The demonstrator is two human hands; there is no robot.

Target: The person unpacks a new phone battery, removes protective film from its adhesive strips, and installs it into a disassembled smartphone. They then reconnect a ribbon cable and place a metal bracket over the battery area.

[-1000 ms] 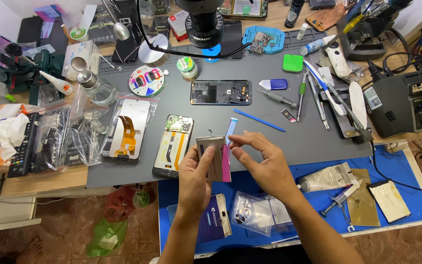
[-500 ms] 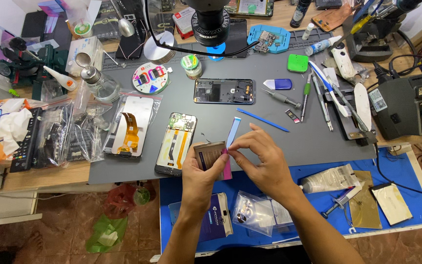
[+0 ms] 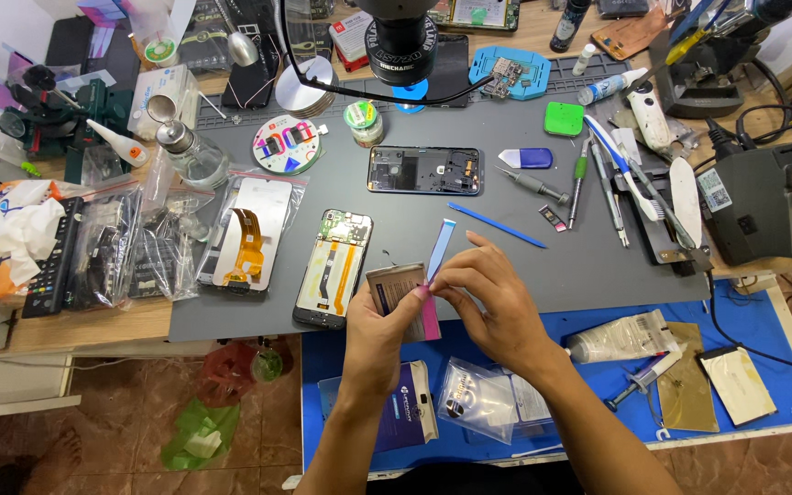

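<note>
The left hand (image 3: pixel 379 332) gripped a flat rectangular phone battery (image 3: pixel 394 286), brownish-grey, holding it above the front edge of the grey mat (image 3: pixel 506 266) that covered the surface. Its fingers were closed around the battery's lower half, thumb on the face. The right hand (image 3: pixel 492 302) met it from the right, with thumb and forefinger pinched shut on a narrow adhesive strip (image 3: pixel 439 246) that rose light blue toward the mat and hung pink below the pinch, along the battery's right edge. Whether the strip was stuck to the battery I could not tell.

Just left of the hands lay an opened phone (image 3: pixel 333 268) with orange flex cables showing, and beyond it a display panel in a clear bag (image 3: pixel 251 234). A bare phone frame (image 3: pixel 423 170) sat farther up the mat, well apart from the hands. A thin blue pry stick (image 3: pixel 497 225) lay just above the right hand, near a screwdriver (image 3: pixel 533 185) and a small blue-and-white case (image 3: pixel 525 158). More tools were lined up to the right, beside a dark soldering station (image 3: pixel 776 206).

Below the hands, on the blue mat (image 3: pixel 763 321), lay a purple packet (image 3: pixel 407 414), clear plastic bags (image 3: pixel 483 399), a white tube (image 3: pixel 621 337) and a small syringe (image 3: pixel 642 378).
</note>
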